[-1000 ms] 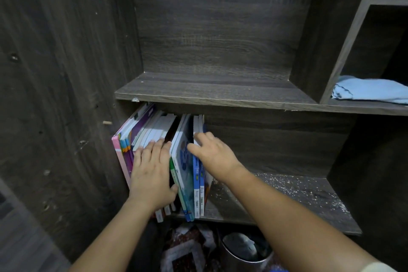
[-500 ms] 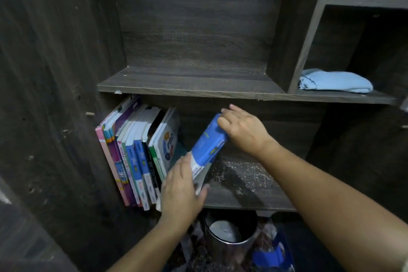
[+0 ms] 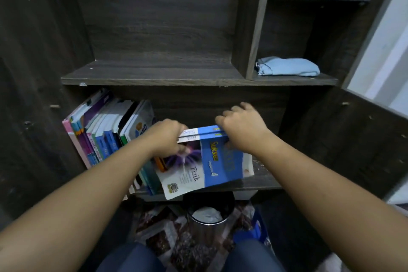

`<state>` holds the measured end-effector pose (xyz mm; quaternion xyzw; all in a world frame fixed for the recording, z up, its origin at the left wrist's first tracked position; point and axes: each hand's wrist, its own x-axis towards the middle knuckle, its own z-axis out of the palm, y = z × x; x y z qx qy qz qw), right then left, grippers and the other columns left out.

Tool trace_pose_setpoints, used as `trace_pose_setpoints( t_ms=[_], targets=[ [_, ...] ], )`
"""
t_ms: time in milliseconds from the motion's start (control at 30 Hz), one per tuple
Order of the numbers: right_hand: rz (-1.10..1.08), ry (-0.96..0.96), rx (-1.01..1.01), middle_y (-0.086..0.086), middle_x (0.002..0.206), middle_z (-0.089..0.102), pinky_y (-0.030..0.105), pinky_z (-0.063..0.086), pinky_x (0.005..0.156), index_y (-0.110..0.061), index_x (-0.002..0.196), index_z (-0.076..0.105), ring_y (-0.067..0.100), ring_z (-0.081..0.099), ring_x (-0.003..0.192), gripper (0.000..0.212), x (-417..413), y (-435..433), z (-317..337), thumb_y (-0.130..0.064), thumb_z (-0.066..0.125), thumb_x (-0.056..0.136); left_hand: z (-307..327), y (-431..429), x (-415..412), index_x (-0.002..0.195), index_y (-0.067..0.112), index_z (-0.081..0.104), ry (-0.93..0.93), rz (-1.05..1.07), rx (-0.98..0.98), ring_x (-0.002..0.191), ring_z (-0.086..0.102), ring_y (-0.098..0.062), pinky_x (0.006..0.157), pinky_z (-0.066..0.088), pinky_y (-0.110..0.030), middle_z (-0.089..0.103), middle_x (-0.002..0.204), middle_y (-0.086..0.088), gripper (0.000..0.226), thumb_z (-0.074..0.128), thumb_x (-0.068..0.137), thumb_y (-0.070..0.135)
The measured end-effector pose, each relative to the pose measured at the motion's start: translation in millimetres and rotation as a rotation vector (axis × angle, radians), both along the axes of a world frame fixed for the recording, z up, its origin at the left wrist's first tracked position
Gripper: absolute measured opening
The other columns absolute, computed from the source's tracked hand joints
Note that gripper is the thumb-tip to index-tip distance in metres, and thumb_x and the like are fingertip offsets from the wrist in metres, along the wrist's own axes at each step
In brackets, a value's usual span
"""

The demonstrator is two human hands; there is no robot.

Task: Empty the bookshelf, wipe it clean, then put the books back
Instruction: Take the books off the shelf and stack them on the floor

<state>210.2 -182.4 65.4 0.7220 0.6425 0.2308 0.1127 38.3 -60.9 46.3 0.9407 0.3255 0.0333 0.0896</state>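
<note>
Gripping two blue workbooks [image 3: 212,161] with both hands at the front edge of the lower shelf [image 3: 267,178].

Head view: the left hand [image 3: 167,137] is curling its fingers round the white end of the workbooks' spines, and the right hand [image 3: 245,126] is clamping the blue end, its fingers bent over the spines. The pair is lying nearly flat with the "Fizik" cover facing up, and its near corner is hanging past the shelf's front edge. A row of books [image 3: 106,130] is leaning toward the left wall at that shelf's left end, just beside the held pair. A folded light-blue cloth [image 3: 287,66] is lying in the right compartment of the shelf above. A metal bin [image 3: 209,216] is standing on the floor below the front edge.
</note>
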Motion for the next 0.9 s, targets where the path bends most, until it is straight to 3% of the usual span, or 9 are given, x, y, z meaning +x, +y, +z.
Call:
trace_pose_setpoints(
  t_ms=[100,233,300,367,433,600,700,800,900],
  targets=[
    [-0.028,0.248,-0.133,0.000,0.107,0.064,0.035,0.047,0.075,-0.023,0.110,0.058,0.024,0.062,0.099,0.052,3.6,-6.0,-0.8,-0.044,0.082,0.069,13.6,-9.6,15.4,0.083,0.027,0.062,0.110,-0.118,-0.024,0.073,0.061,-0.010,0.063,0.047,-0.028,0.064,0.077,0.010,0.026,0.080,0.072,0.042],
    [-0.094,0.611,-0.255,-0.007,0.097,0.067,0.034,0.053,0.078,-0.026,0.099,0.065,0.014,0.063,0.090,0.042,21.9,-32.0,-2.3,-0.040,0.086,0.066,18.0,-31.3,31.3,0.084,0.025,0.061,0.178,-0.185,-0.015,0.077,0.061,-0.010,0.068,0.050,-0.028,0.063,0.078,0.011,0.034,0.082,0.068,0.047],
    [-0.138,0.694,-0.285,-0.009,0.095,0.068,0.031,0.054,0.078,-0.030,0.097,0.066,0.010,0.064,0.087,0.035,27.3,-50.3,-3.5,-0.037,0.085,0.069,10.4,-47.6,38.3,0.086,0.026,0.057,0.228,-0.205,0.108,0.081,0.059,-0.013,0.069,0.049,-0.030,0.060,0.083,0.012,0.042,0.081,0.064,0.053],
    [-0.184,0.703,-0.312,-0.010,0.094,0.069,0.030,0.055,0.079,-0.031,0.097,0.066,0.009,0.065,0.085,0.032,32.6,-70.4,-6.1,-0.038,0.084,0.071,-5.7,-64.9,46.7,0.088,0.028,0.053,0.236,-0.242,0.223,0.087,0.059,-0.017,0.070,0.048,-0.030,0.061,0.092,0.007,0.048,0.082,0.062,0.055],
    [-0.218,0.634,-0.317,-0.008,0.091,0.066,0.031,0.055,0.075,-0.028,0.098,0.067,0.012,0.064,0.083,0.034,39.0,-92.7,-11.1,-0.042,0.082,0.071,-19.8,-81.0,57.0,0.090,0.027,0.054,0.191,-0.293,0.188,0.091,0.061,-0.020,0.072,0.047,-0.030,0.064,0.098,0.003,0.043,0.081,0.066,0.052],
    [-0.406,0.545,-0.280,-0.001,0.084,0.059,0.031,0.049,0.063,-0.020,0.093,0.062,0.022,0.059,0.076,0.042,59.5,-161.8,-41.4,-0.051,0.076,0.068,-33.7,-136.4,100.4,0.083,0.026,0.056,0.109,-0.464,0.110,0.069,0.049,-0.012,0.060,0.033,-0.027,0.062,0.079,0.007,0.035,0.078,0.072,0.050],
    [-0.510,0.651,-0.282,-0.001,0.090,0.065,0.034,0.055,0.070,-0.021,0.094,0.063,0.023,0.063,0.079,0.052,75.3,-210.4,-70.2,-0.055,0.082,0.059,-53.0,-181.7,133.4,0.080,0.025,0.056,0.112,-0.583,0.060,0.070,0.051,-0.014,0.059,0.031,-0.027,0.057,0.073,0.009,0.032,0.078,0.073,0.047],
    [-0.573,0.723,-0.326,-0.001,0.093,0.066,0.031,0.051,0.070,-0.019,0.098,0.063,0.020,0.060,0.080,0.046,88.0,-257.0,-87.0,-0.045,0.083,0.067,-67.9,-219.9,162.0,0.080,0.026,0.058,0.169,-0.687,0.009,0.075,0.057,-0.014,0.061,0.036,-0.027,0.059,0.074,0.010,0.029,0.078,0.073,0.046],
    [-0.655,0.765,-0.367,-0.005,0.077,0.056,0.031,0.048,0.069,-0.022,0.077,0.053,0.019,0.054,0.073,0.033,105.5,-304.2,-98.2,-0.042,0.080,0.073,-77.6,-259.7,191.7,0.080,0.028,0.057,0.217,-0.794,-0.020,0.074,0.056,-0.013,0.061,0.038,-0.027,0.057,0.074,0.011,0.028,0.076,0.076,0.048]
  ],
)
